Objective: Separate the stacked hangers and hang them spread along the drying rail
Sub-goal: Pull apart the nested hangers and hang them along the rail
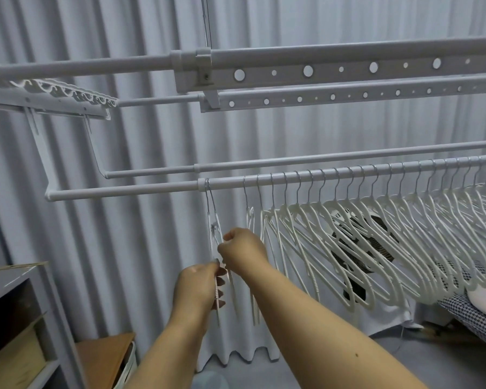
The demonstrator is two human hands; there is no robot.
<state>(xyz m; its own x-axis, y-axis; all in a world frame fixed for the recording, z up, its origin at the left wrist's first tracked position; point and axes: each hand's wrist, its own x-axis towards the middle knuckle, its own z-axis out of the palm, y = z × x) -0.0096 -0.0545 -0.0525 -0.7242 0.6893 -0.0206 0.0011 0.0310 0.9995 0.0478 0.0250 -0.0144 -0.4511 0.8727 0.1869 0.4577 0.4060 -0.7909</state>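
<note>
Looked mostly done to me: a long row of white hangers [376, 248] was spread along the drying rail [124, 189], while the left hand [197, 287] and right hand [243, 248], close together, pinched the last stacked hangers [214, 226] at its left end.

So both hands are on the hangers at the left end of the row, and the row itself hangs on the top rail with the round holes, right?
Not quite. Both hands, left hand and right hand, do hold the leftmost hangers, but the row of hangers hangs on the lower front rail, not the perforated top rail. The head view shows it.
</note>
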